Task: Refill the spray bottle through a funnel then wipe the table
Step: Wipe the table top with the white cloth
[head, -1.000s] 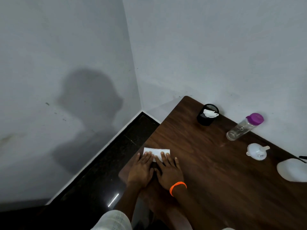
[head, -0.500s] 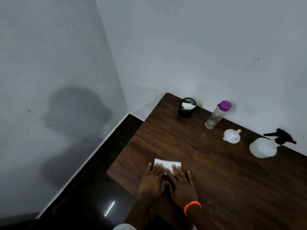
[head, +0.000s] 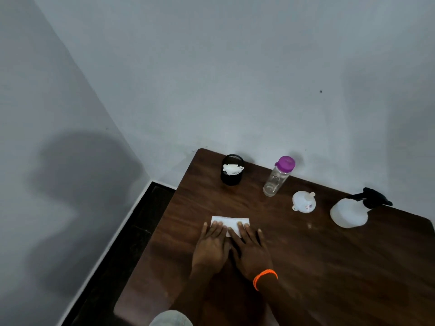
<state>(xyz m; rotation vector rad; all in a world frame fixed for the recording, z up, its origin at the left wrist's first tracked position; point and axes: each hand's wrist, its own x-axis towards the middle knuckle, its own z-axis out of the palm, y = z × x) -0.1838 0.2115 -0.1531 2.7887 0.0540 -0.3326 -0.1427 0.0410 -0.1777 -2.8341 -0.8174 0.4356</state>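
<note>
A folded white tissue (head: 231,221) lies flat on the dark wooden table (head: 329,267). My left hand (head: 210,245) and my right hand (head: 250,250) rest side by side on its near half, palms down, fingers straight. The right wrist wears an orange band. The translucent spray bottle (head: 348,214) with its black trigger head stands at the far right. To its left lies a white funnel (head: 303,202). A clear bottle (head: 276,178) with a purple cap stands beyond the funnel.
A black mesh cup (head: 231,170) holding crumpled white paper stands near the table's far left corner. Grey walls run behind the table and to the left. Dark floor (head: 122,243) shows past the table's left edge.
Both hands have slid the tissue away from the table's left edge toward its middle. The view has swung right, bringing the spray bottle fully into sight.
</note>
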